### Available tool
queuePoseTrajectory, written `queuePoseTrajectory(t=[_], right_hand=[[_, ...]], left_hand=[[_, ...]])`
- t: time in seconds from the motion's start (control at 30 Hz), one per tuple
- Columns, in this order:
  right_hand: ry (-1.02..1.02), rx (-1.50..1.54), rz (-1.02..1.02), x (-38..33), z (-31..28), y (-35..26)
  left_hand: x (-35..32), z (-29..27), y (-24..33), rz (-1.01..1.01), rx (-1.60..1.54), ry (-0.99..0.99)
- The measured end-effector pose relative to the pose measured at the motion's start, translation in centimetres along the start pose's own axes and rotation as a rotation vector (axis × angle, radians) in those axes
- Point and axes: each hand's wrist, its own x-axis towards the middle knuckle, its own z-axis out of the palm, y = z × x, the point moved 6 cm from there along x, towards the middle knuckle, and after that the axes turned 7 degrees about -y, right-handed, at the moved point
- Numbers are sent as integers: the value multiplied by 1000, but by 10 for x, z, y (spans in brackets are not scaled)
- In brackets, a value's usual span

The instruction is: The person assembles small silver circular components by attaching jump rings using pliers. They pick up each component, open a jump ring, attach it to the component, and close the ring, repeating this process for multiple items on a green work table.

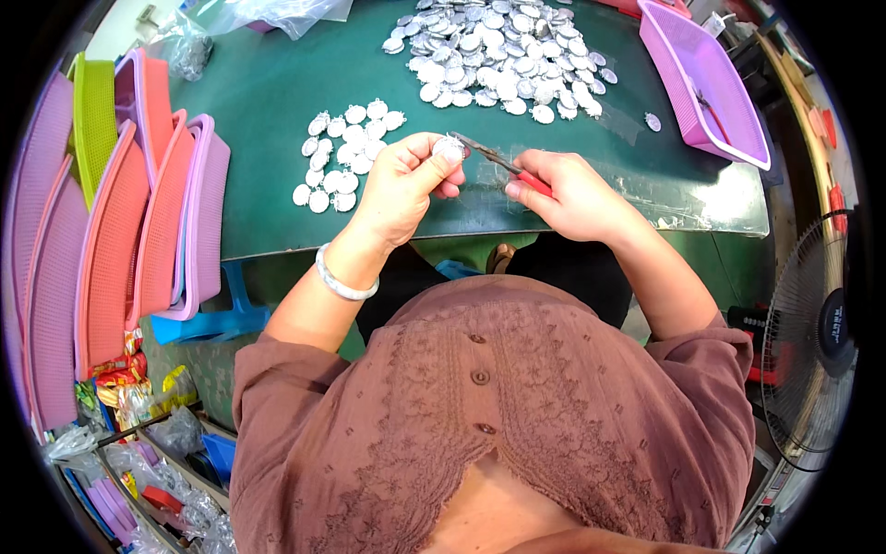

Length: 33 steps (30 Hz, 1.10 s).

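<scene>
Between the fingers and thumb of my left hand point(411, 175) is a small round silvery pendant point(448, 150). My right hand point(568, 189) is closed round the red handles of a pair of pliers point(494, 157), whose dark jaws reach the pendant's upper edge. Whether the jaws grip it is too small to tell. Beside my left hand lies a small group of similar pendants point(346, 152). Farther back, a large heap of them point(503, 55) covers part of the green table point(254, 171).
A purple basket point(688, 88) at the table's right holds a red-handled tool point(715, 118). One pendant point(652, 122) lies apart near it. Stacked plastic baskets point(111, 240) stand at the left, and a fan point(812, 342) at the right. Clear plastic bags point(277, 14) lie at the back left.
</scene>
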Motion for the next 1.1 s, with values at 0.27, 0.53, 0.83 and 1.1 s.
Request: queuePoseTrajectory(t=[0.27, 0.53, 0.83, 1.1], right_hand=[[92, 200, 160, -3, -22, 26], [56, 237, 219, -6, -18, 43], [104, 237, 213, -3, -16, 48], [136, 166, 211, -3, -15, 47]], left_hand=[[-6, -11, 2, -68, -143, 114], [-20, -38, -3, -190, 252, 141], [-17, -46, 27, -152, 1279, 199], [5, -30, 25, 104, 1517, 238]])
